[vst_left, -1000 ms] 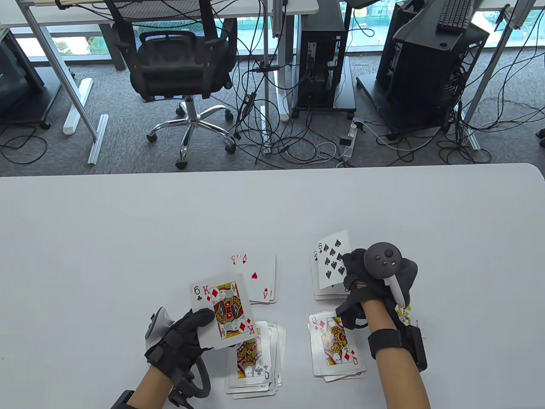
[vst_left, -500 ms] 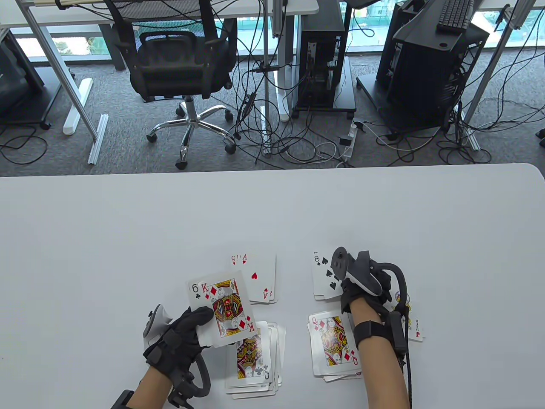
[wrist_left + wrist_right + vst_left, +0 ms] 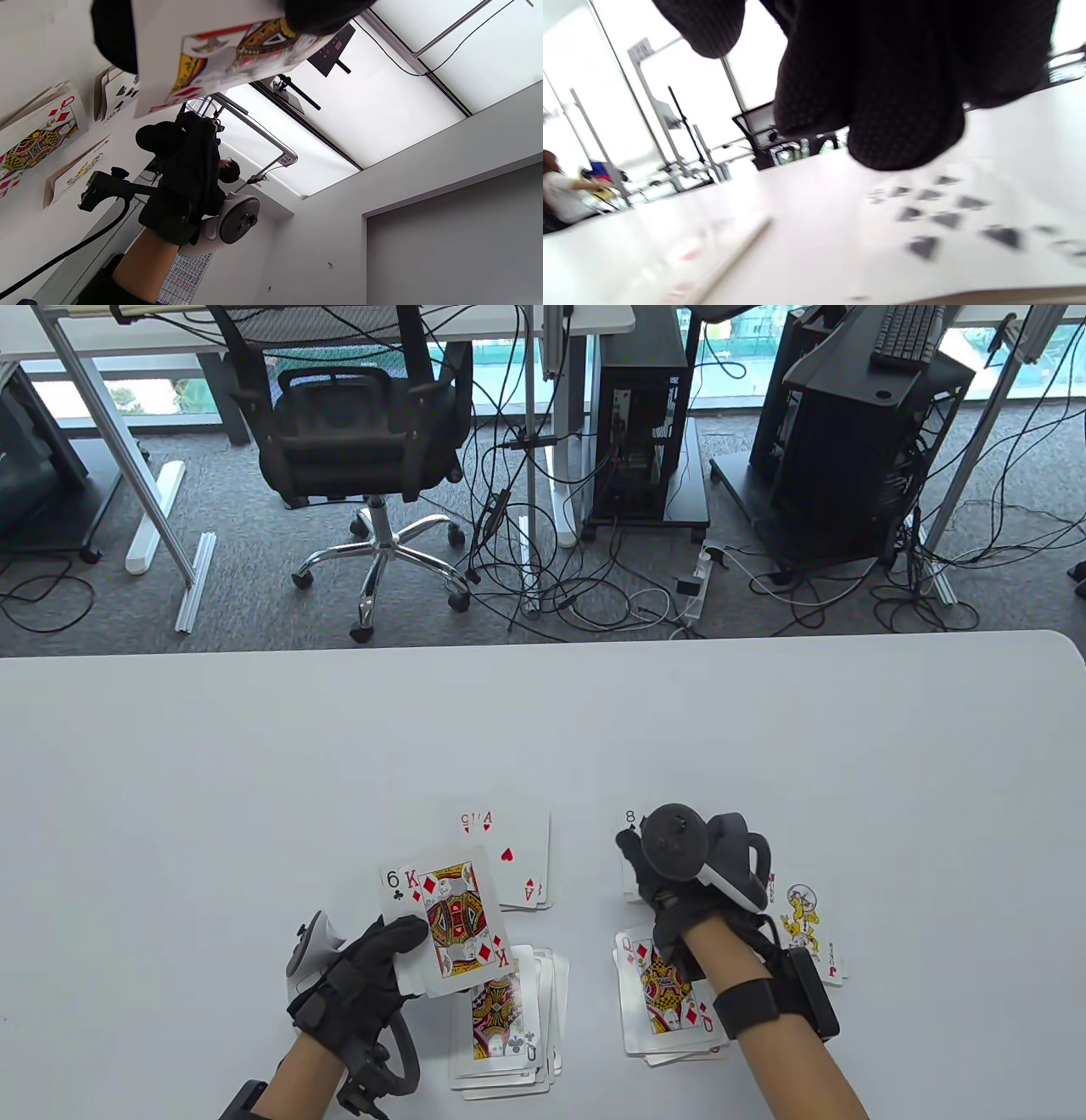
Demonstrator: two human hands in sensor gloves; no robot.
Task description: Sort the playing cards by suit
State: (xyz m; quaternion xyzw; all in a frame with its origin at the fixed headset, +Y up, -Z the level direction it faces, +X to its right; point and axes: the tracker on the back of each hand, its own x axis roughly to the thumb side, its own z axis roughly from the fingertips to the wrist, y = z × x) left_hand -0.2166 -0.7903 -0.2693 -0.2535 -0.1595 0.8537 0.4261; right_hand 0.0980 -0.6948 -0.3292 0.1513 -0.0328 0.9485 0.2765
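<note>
A small fan of cards was held in the left hand, pinched under the curled thumb near its lower edge. The king of diamonds was seen on top, with a six of clubs showing behind it at the left; the fan's long axis ran away from the person, tilted slightly left. The right hand was laid over the spade pile, whose top card was an eight of spades; in the right wrist view the gloved fingers were seen just above blurred black pips, and whether they were touching or gripping the card could not be told. Four face-up piles were arranged on the white table: a heart pile topped by an ace, a club pile topped by a queen, a diamond pile topped by a queen, and the spade pile. All were set lengthwise away from the person. A joker was lying beside the right wrist. Wide bare tabletop was left beyond the piles and to both sides, while the club and diamond piles were placed near the table's front edge.
</note>
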